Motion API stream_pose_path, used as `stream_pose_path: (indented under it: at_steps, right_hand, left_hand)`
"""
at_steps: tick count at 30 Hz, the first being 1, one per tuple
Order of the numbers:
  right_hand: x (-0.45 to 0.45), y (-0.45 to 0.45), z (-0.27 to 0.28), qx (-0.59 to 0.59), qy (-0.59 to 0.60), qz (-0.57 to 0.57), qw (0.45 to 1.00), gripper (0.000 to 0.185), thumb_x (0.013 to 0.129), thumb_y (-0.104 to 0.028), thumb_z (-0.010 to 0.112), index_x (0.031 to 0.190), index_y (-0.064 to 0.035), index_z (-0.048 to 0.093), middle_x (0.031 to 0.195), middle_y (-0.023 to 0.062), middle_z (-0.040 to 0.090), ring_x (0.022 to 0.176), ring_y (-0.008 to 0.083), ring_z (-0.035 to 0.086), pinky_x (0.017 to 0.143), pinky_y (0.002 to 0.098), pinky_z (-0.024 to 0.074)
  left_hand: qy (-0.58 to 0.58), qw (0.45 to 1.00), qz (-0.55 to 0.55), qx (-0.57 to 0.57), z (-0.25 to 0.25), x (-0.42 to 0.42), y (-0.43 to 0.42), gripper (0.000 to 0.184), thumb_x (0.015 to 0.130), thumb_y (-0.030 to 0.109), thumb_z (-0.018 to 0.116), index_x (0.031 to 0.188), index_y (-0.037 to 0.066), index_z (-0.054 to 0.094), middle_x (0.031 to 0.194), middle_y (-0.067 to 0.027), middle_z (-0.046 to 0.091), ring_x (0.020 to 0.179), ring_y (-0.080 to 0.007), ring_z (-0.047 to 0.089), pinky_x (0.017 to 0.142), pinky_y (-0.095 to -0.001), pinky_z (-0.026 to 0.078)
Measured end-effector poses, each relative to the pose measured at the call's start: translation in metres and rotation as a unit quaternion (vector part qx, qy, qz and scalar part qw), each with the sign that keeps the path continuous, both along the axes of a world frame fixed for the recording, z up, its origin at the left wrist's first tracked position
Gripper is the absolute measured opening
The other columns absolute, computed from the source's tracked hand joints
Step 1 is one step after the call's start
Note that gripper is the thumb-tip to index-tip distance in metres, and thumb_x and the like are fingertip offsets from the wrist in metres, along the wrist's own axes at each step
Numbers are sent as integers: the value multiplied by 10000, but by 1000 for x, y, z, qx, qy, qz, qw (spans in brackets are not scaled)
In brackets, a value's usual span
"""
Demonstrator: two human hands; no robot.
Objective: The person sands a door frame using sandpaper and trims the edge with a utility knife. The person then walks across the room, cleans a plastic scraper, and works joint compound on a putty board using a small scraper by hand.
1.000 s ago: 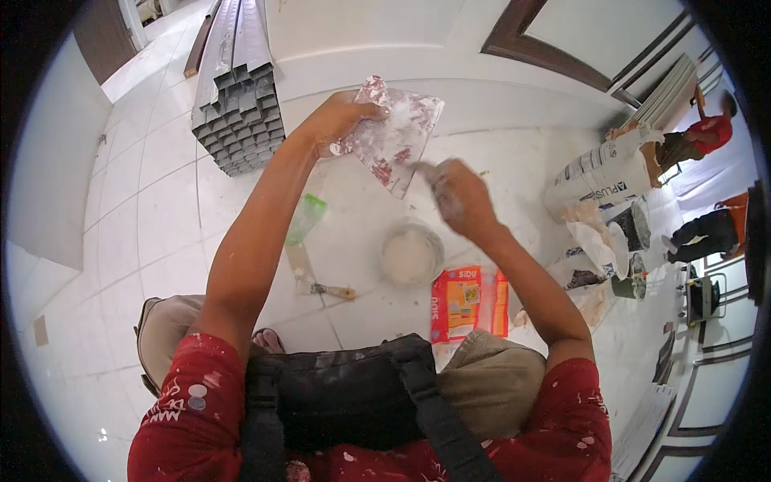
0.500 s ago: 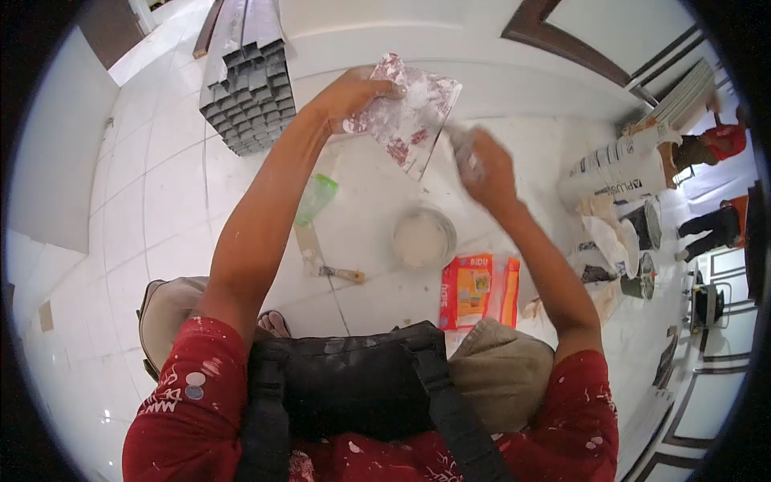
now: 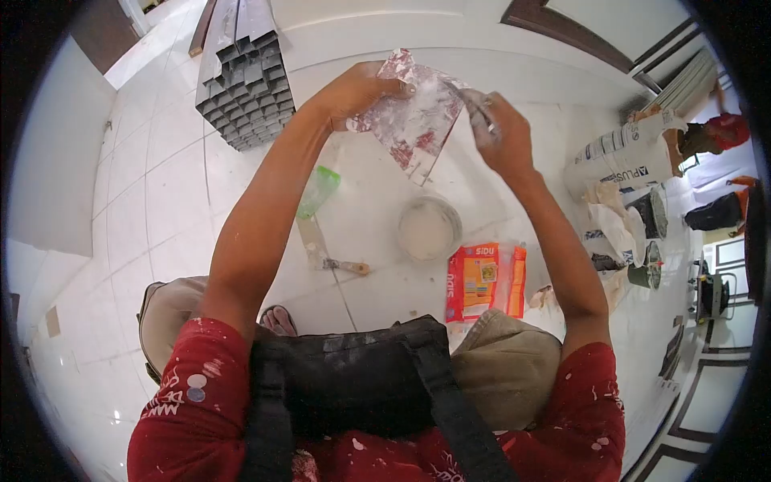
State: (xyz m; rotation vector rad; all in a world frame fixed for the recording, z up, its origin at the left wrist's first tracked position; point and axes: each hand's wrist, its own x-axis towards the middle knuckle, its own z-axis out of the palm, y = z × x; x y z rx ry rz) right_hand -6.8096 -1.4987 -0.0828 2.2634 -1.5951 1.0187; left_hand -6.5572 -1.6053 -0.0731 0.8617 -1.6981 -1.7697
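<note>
My left hand (image 3: 361,95) is closed on the near-left edge of a flat board (image 3: 418,132), reddish and smeared with white paste. The thumb lies on its top face. My right hand (image 3: 502,132) wraps round a putty knife (image 3: 459,93), whose blade meets the board's right edge; its handle is mostly hidden by the fingers. Below the board, a round tub (image 3: 430,230) of white paste stands on the floor.
On the tiles lie a green plastic bag (image 3: 318,191), a wooden-handled tool (image 3: 347,266) and an orange packet (image 3: 484,281). Stacked metal channels (image 3: 249,96) are at upper left. Sacks (image 3: 630,157) and buckets (image 3: 646,273) stand at right; another person (image 3: 715,136) is beyond.
My right hand has moved slightly right and up, bringing the putty knife against the board's edge. The white paste on the board looks more spread out.
</note>
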Motion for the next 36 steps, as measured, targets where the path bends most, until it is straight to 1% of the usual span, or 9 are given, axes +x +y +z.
stream_pose_path:
  at_steps: [3, 8, 12, 15, 26, 30, 33, 34, 36]
  right_hand:
    - [28, 34, -29, 39, 28, 132, 990, 217, 761, -64, 692, 954, 6, 624, 952, 177, 650, 876, 361, 638, 790, 415, 530]
    - [28, 12, 36, 66, -69, -3, 995, 186, 760, -74, 680, 942, -73, 644, 935, 113, 648, 862, 304, 644, 762, 393, 530]
    - [40, 37, -14, 89, 107, 105, 985, 188, 808, -113, 647, 973, -24, 642, 924, 170, 641, 844, 362, 632, 743, 405, 525]
    - [15, 6, 9, 23, -34, 29, 999, 93, 817, -56, 612, 900, -25, 641, 820, 176, 605, 725, 360, 589, 655, 424, 500]
    - [46, 33, -9, 22, 1, 141, 990, 252, 870, -99, 599, 1113, -73, 661, 958, 150, 674, 836, 350, 635, 706, 404, 534]
    - [22, 7, 4, 17, 37, 14, 999, 311, 846, -102, 635, 1157, -90, 637, 916, 140, 660, 818, 357, 618, 723, 389, 528]
    - [34, 21, -16, 88, 71, 97, 989, 303, 884, -156, 591, 1173, -74, 631, 1014, 159, 662, 907, 363, 628, 766, 425, 526]
    - [33, 11, -2, 134, 115, -34, 984, 313, 863, -135, 604, 1168, -69, 631, 980, 154, 664, 915, 364, 633, 781, 436, 524]
    - [21, 1, 10, 15, 7, 27, 999, 281, 841, -128, 613, 1110, -50, 637, 958, 181, 656, 891, 373, 640, 798, 443, 525]
  left_hand:
    - [44, 999, -3, -23, 8, 4, 0, 321, 852, 198, 681, 1099, 1, 623, 991, -64, 667, 806, -150, 649, 729, -293, 558]
    - [7, 1000, -7, 1, -4, -1, 0, 342, 850, 208, 685, 1119, 9, 616, 986, -63, 665, 809, -150, 648, 733, -300, 559]
    - [17, 999, 13, -38, 8, 4, -7, 330, 852, 205, 683, 1116, 19, 619, 984, -66, 665, 817, -151, 649, 730, -307, 557]
    - [3, 1000, 11, -9, 11, 6, 3, 322, 854, 195, 679, 1116, 18, 619, 984, -67, 665, 829, -152, 651, 751, -305, 553]
    - [72, 993, 31, -84, 15, -2, -1, 357, 858, 173, 660, 1159, -11, 602, 1014, -73, 666, 881, -151, 644, 803, -304, 541]
    - [55, 997, 26, -53, 21, 6, 7, 359, 858, 172, 658, 1157, -20, 605, 1041, -76, 660, 921, -144, 621, 838, -295, 510]
    - [66, 997, 12, -48, 21, 3, 6, 363, 861, 182, 655, 1159, -20, 607, 1045, -74, 659, 918, -142, 613, 841, -292, 494]
    - [70, 996, 9, -55, 19, 4, 6, 365, 862, 186, 654, 1160, -20, 607, 1043, -73, 659, 913, -141, 612, 839, -292, 490]
    - [65, 996, -3, -67, 15, 3, 8, 364, 868, 196, 650, 1159, -20, 611, 1036, -71, 662, 902, -146, 617, 829, -294, 494]
